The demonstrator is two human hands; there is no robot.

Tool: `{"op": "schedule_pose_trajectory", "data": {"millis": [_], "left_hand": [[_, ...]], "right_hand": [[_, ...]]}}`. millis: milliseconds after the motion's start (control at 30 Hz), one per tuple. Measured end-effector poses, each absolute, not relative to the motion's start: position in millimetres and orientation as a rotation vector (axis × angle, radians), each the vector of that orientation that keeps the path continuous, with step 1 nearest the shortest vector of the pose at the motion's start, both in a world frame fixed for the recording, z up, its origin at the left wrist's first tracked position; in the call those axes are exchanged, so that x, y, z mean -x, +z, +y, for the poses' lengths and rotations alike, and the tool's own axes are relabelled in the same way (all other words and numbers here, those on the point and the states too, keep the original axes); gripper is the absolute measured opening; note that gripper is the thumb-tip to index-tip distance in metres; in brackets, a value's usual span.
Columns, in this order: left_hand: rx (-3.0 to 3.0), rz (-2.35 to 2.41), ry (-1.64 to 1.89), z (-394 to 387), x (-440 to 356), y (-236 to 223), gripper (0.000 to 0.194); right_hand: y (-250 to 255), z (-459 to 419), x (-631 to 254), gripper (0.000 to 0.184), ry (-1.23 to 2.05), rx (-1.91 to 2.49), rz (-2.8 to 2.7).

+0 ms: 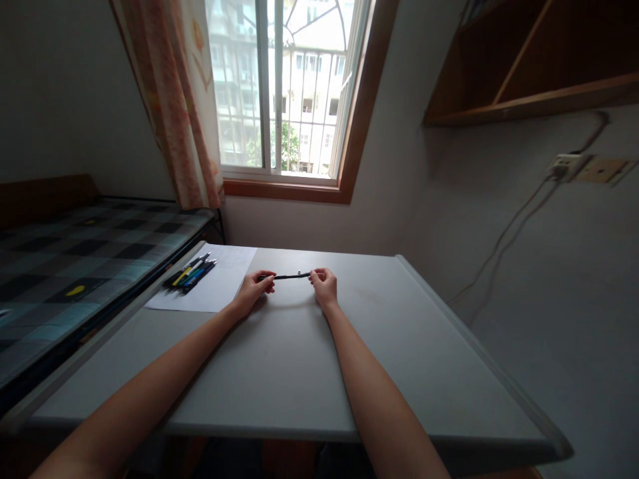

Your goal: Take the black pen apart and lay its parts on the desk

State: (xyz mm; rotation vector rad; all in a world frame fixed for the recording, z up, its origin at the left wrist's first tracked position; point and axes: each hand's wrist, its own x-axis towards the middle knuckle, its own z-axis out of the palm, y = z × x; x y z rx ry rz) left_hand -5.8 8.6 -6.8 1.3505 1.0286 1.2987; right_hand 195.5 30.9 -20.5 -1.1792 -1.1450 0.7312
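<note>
Bare table [389, 346] from 12 round to 6 o'clock of the hands; open passage. At 9 o'clock: sheet of paper [219, 286] carrying a cluster of pens [190, 273]. Bed [74, 259] flanks the table's left edge.

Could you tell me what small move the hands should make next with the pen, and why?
Probably pull the two ends apart: the left hand and right hand each pinch one end of the black pen, held level just above the table.

Black pen [285, 276] between left hand [253, 290] and right hand [324, 286] — above grey table [409, 346].
</note>
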Motion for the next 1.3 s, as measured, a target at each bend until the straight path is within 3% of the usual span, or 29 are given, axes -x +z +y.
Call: {"op": "schedule_pose_trajectory", "data": {"millis": [1300], "left_hand": [[-1.335,1.034,1.296,8.5,6.1,-6.6,0.044]], "right_hand": [[-19.9,30.5,-195.2,0.022,0.747,1.174,-1.151]]}}
